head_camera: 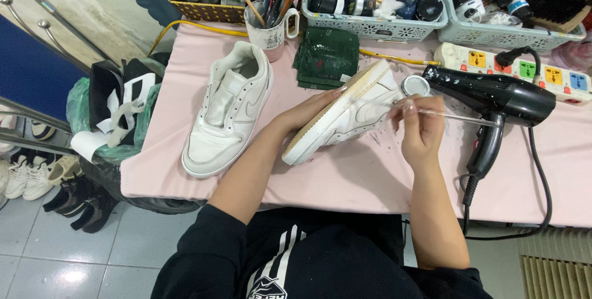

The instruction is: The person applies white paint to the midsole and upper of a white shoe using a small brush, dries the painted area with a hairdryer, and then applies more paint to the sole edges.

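Note:
My left hand [311, 109] grips a white sneaker [351, 114] tilted on its side, its tan sole edge turned up and to the left. My right hand [422, 123] pinches a thin clear-handled brush [468, 118], whose tip rests against the sneaker's side near the heel. A second white sneaker [229, 111] lies flat on the pink table cover [370, 176], to the left of both hands. A small open round jar [415, 85] sits just behind my right hand.
A black hair dryer [493, 98] lies to the right, with its cord trailing off the table edge. A folded green cloth [327, 57], a mug of brushes [270, 28], baskets of paint jars [370, 3] and a power strip [524, 68] line the back. Shoes stand on the floor at left.

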